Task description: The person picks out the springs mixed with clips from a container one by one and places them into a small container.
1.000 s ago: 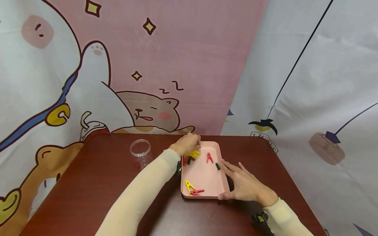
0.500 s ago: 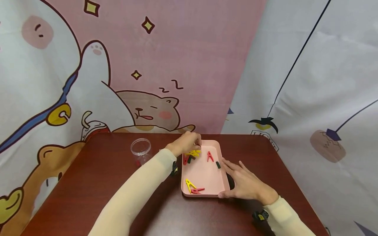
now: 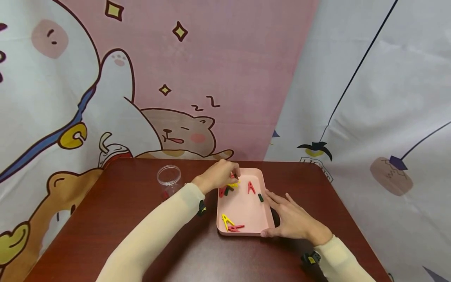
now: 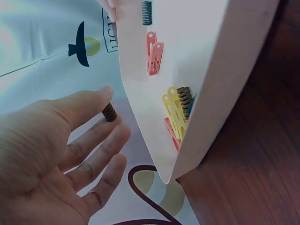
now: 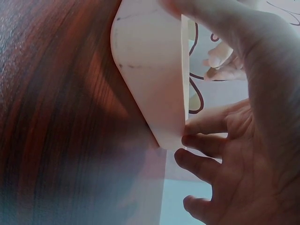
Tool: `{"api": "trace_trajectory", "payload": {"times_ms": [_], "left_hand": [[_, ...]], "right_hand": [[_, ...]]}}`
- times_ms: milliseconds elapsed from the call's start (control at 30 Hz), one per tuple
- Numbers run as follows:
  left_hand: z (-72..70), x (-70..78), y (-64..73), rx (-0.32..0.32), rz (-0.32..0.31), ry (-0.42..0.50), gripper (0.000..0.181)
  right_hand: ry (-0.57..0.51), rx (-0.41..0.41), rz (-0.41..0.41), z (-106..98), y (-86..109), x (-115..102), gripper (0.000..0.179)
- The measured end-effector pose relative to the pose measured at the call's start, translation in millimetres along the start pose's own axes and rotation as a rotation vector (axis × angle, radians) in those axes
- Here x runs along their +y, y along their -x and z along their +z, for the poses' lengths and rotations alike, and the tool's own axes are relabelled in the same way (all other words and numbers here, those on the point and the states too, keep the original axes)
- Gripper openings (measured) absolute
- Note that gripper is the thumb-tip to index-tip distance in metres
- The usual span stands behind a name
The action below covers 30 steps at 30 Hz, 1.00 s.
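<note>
My left hand is above the far left corner of the pink tray. In the left wrist view its thumb and index finger pinch a small dark coil spring, the other fingers loosely bent. Inside the tray lie yellow clothespins, red clothespins, a brown spring and a green spring. On the tray's right side rests my right hand, its thumb at the near corner. Its fingertips touch the rim in the right wrist view, and the fingers are only slightly bent.
A clear round jar with something red at its bottom stands left of the tray. Both are on a dark reddish wooden table. Behind it hangs a printed cloth.
My left hand has shifted slightly over the tray's far left corner, and a dark bit now shows at its fingertips. The right hand and the tray stay put.
</note>
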<state>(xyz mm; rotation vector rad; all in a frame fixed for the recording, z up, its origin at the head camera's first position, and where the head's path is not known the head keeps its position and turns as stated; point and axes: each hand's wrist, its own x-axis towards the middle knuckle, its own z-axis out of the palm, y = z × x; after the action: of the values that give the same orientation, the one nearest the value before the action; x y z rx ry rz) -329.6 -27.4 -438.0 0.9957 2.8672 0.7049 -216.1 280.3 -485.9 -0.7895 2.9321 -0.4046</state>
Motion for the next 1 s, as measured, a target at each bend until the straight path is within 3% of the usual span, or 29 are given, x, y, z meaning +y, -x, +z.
{"api": "trace_trajectory", "payload": {"times_ms": [200,1000], "left_hand": [[-0.7,-0.8,10.3,0.023,0.02,-0.05,0.021],[-16.1,-9.9,51.1,0.15,0.038,-0.064,0.022]], "right_hand": [[-0.005,0.006,0.003,0,0.6,-1,0.137],[-0.022,-0.005,0.029,0,2.1,-1,0.138]]}}
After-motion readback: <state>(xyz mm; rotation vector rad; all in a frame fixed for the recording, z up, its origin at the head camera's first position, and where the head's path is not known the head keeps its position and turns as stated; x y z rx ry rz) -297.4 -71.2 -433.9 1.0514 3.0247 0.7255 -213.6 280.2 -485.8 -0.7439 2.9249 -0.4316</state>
